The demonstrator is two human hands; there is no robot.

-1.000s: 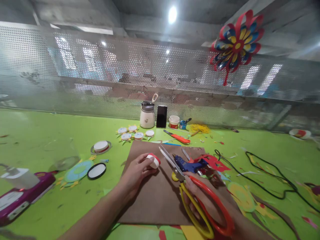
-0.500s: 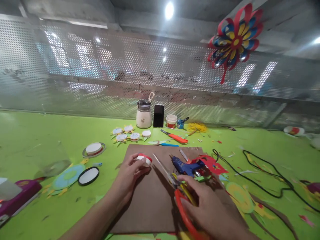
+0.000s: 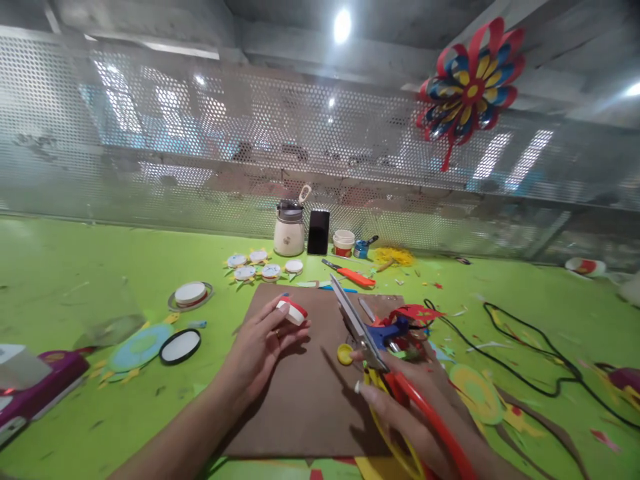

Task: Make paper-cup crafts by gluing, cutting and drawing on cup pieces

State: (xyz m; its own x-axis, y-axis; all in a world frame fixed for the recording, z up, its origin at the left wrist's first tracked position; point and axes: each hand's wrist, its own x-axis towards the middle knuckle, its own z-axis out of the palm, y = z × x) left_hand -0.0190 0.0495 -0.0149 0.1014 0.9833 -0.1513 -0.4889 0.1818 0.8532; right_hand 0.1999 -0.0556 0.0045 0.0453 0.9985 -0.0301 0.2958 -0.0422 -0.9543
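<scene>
Between the thumb and fingers of my left hand (image 3: 263, 340) is a small round white lid (image 3: 294, 314) with a red band along its edge. My right hand (image 3: 407, 393) is closed round scissors (image 3: 361, 330) with red and yellow handles, blades pointing up and away. A small yellow disc (image 3: 345, 354) shows at the right index fingertip; I cannot tell whether it is held. Both hands are above a brown board (image 3: 295, 413). Beside the scissors lies a blue glue gun (image 3: 390, 330), partly hidden, with a red paper cutout (image 3: 415, 312) behind it.
White lids with paper petals (image 3: 245, 273) sit at the back, near a bottle (image 3: 289, 233), a phone (image 3: 319, 232) and paint pots (image 3: 343, 244). An orange-handled cutter (image 3: 356, 276) lies behind the board. A black cord (image 3: 530, 333) runs right; a purple power strip (image 3: 55, 380) is left.
The scissors have swung more upright, their blades now in front of the glue gun. The yellow disc has come into view. My left hand has tilted the lid and shifted slightly right.
</scene>
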